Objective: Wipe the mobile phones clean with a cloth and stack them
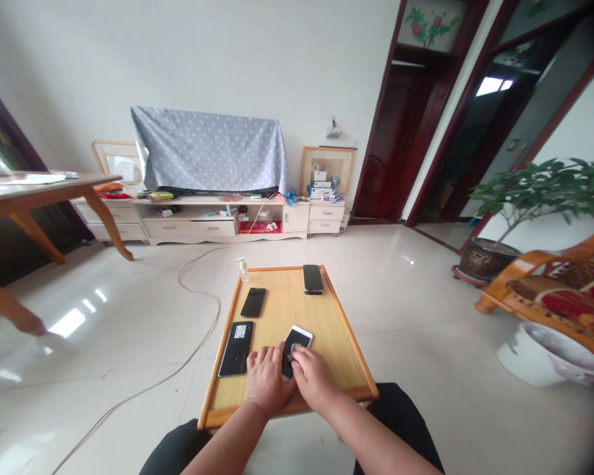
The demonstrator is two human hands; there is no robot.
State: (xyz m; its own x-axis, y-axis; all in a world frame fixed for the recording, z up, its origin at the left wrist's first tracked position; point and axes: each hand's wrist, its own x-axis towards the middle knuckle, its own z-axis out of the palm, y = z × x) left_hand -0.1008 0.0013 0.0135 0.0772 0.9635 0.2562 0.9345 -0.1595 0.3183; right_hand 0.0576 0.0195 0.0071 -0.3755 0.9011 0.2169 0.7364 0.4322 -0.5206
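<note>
A white-framed smartphone (299, 335) with a dark screen lies on a small wooden table (282, 293). My left hand (266, 376) rests against its left edge, fingers bent and close together, steadying it. Over the screen, my right hand (315, 377) is closed on a small pale cloth (294, 350), partly hidden by the fingers. To the left lies a larger black phone (236, 348) with a white label. Beyond it is another black phone (253, 302). Stacked phones (313, 280) sit at the far right corner, and a clear pump bottle (243, 269) stands at the far left corner.
A cable (212, 316) runs over the tiled floor on the left, near a larger wooden table (54, 198). A low white cabinet (193, 229) stands by the wall. On the right are a white bin (529, 359), a wooden chair (529, 267) and a potted plant (490, 260).
</note>
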